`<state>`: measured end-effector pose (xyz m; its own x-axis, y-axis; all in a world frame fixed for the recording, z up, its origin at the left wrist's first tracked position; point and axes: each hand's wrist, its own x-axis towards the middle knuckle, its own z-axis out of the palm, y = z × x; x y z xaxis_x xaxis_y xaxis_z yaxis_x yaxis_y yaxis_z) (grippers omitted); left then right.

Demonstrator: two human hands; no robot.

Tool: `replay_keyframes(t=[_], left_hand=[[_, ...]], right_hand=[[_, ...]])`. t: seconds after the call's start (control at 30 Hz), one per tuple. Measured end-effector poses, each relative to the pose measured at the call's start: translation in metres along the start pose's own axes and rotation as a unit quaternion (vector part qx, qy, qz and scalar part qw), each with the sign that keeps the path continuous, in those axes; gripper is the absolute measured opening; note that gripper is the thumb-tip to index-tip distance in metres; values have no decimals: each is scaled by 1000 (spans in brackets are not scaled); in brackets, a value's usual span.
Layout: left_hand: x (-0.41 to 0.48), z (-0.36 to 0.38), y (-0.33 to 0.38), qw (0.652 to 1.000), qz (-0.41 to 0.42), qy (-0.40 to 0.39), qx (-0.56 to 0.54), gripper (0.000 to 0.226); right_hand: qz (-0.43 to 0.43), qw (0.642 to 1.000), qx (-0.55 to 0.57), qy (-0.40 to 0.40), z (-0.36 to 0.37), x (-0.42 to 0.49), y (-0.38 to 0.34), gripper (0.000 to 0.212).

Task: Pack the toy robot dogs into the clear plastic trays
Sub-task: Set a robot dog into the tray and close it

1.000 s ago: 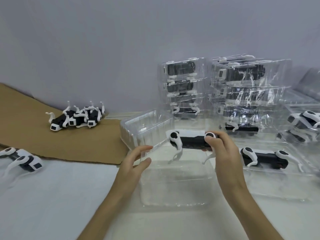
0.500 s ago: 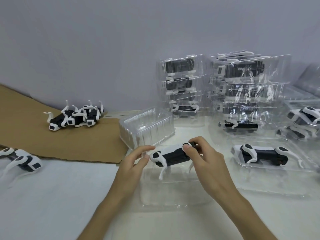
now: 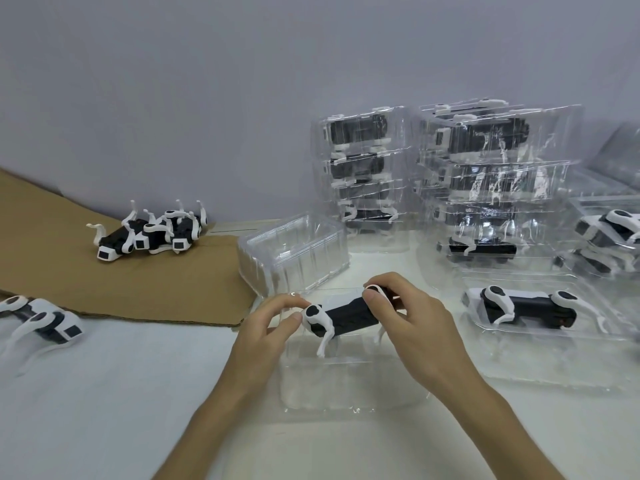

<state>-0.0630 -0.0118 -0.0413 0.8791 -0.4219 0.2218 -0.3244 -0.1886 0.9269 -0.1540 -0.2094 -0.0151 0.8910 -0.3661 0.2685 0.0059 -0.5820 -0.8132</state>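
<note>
A person holds a toy robot dog [image 3: 346,315] over an open tray [image 3: 349,393] of clear plastic on a white desk [image 3: 104,393], one hand at each end. The right hand [image 3: 415,320] has its grip pinched on the dog's far-right end, thumb laid across the black body just below the white hip joint. The left hand [image 3: 266,327] has its grip closed lightly on the white shoulder at the other end, fingertip above and thumb at the side.

The dog's long axis runs left to right, roughly in line with the tray's own long side, with the right end tipped a little up and away. It hangs over the rear part of the tray rather than the middle, legs pointing down into it. Whether the feet touch the plastic cannot be told.

The drop looks to turn on levelling that axis and drawing the dog toward the tray's centre. The right hand carries more of the body and seems best placed to steer, while the left steadies the front.

Just behind the tray stands its raised clear lid [image 3: 294,254]. Right of the tray, a packed dog [image 3: 526,308] lies on its side in a matching tray. Behind the tray and to its right rise two stacks of filled trays [image 3: 495,161]. Left of the tray lies a cardboard sheet [image 3: 104,282], with a cluster of loose dogs [image 3: 149,233] on its far part.
</note>
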Motion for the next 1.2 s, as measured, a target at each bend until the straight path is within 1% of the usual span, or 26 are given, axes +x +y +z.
replay_keyframes(t=[0.07, 0.17, 0.27, 0.43, 0.53, 0.77, 0.9, 1.0, 1.1, 1.2], left_hand=[[-1, 0, 0, 1000, -4, 1, -3, 17], [-1, 0, 0, 1000, -5, 6, -8, 19], [-1, 0, 0, 1000, -6, 6, -11, 18], [0, -1, 0, 1000, -8, 0, -6, 16], [1, -2, -1, 1000, -4, -6, 1, 22], [0, -4, 0, 1000, -4, -12, -1, 25], [0, -6, -1, 1000, -15, -7, 0, 26], [1, -5, -2, 1000, -23, -9, 4, 26], [3, -5, -1, 1000, -30, 0, -3, 25], [4, -7, -2, 1000, -22, 4, -9, 18]], right_hand=[[-3, 1000, 10, -11, -1, 0, -1, 13], [-8, 999, 37, -23, -1, 1, -3, 14], [-20, 999, 26, -22, -3, 3, -4, 11], [-2, 999, 42, -20, -1, 3, -3, 12], [-4, 999, 46, -16, -1, 2, -4, 14], [-10, 999, 11, 43, 2, 0, 0, 14], [-12, 997, 50, 56, 8, -2, 0, 14], [-2, 996, 73, 52, 8, -2, 1, 15], [2, 999, 23, 42, 2, 2, 5, 21], [59, 995, 75, 24, -4, 7, 12, 30]])
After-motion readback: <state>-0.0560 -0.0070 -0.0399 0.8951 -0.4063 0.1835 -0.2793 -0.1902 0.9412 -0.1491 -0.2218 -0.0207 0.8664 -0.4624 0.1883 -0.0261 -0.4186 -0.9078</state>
